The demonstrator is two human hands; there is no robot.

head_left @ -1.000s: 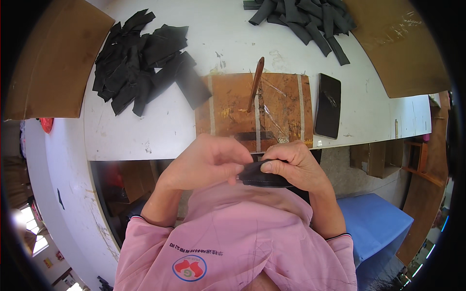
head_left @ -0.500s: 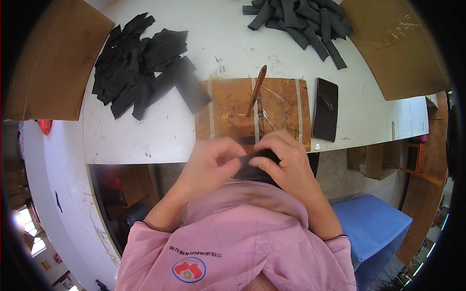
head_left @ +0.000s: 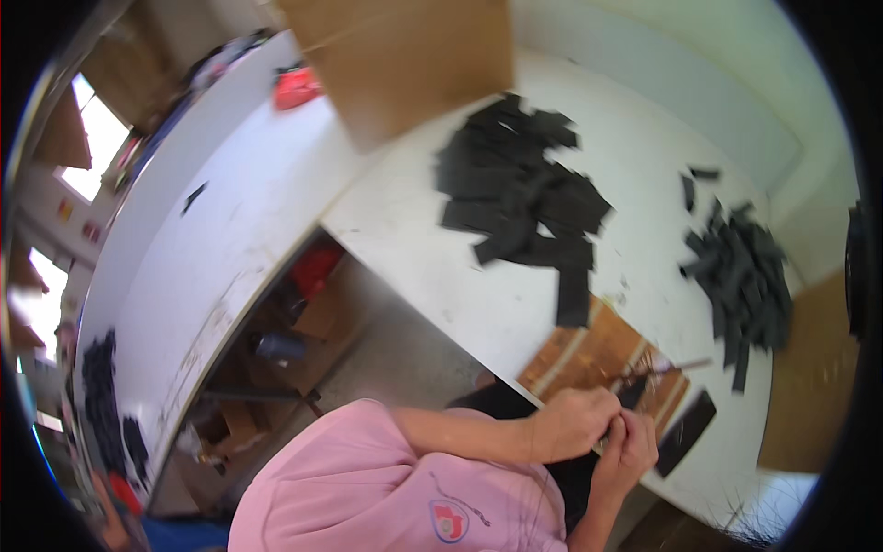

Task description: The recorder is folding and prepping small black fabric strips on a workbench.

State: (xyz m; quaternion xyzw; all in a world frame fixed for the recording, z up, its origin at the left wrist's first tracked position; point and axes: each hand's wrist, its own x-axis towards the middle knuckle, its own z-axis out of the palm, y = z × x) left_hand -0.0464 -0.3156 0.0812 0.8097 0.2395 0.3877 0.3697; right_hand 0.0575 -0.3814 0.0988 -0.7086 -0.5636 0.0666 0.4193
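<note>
My left hand (head_left: 570, 423) and my right hand (head_left: 630, 453) are pressed together at the near edge of the white table (head_left: 441, 248), just in front of my pink shirt. Both are closed on a small black strip (head_left: 634, 393), whose end sticks out above the fingers. Most of the strip is hidden by the hands. Directly beyond them lies a brown wooden board (head_left: 589, 354) with a thin brown-handled tool (head_left: 681, 365) resting on it.
A large heap of black pieces (head_left: 515, 184) lies mid-table, and a second heap (head_left: 745, 276) lies farther right. A flat black slab (head_left: 685, 432) lies beside the board. A cardboard box (head_left: 405, 55) stands at the back. Another white table (head_left: 212, 230) runs along the left.
The view has swung left and tilted, so the table now runs diagonally. The hands stay together on the black strip at the table's near edge.
</note>
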